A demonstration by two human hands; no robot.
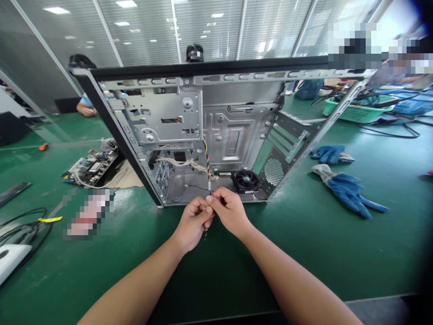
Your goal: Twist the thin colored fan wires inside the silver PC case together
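Note:
An open computer case [162,117] stands on the green table with its inside facing me. A thin multicoloured cable [207,158] hangs out of its drive cage down to my hands. My left hand [196,221] is closed on the cable's lower part, and a short end pokes out below the fingers. Just above and touching it, my right hand [227,210] pinches the same cable. Its connector is hidden by the fingers. Behind my hands, a black cooling fan [246,179] and a bundle of whitish wires [182,161] lie in the case.
A circuit board [93,167] rests on cardboard at the left, near a white power strip [13,262] and black cords. Blue work gloves [348,189] lie to the right. A green basket [358,113] of cables stands behind them. Other people sit across the table.

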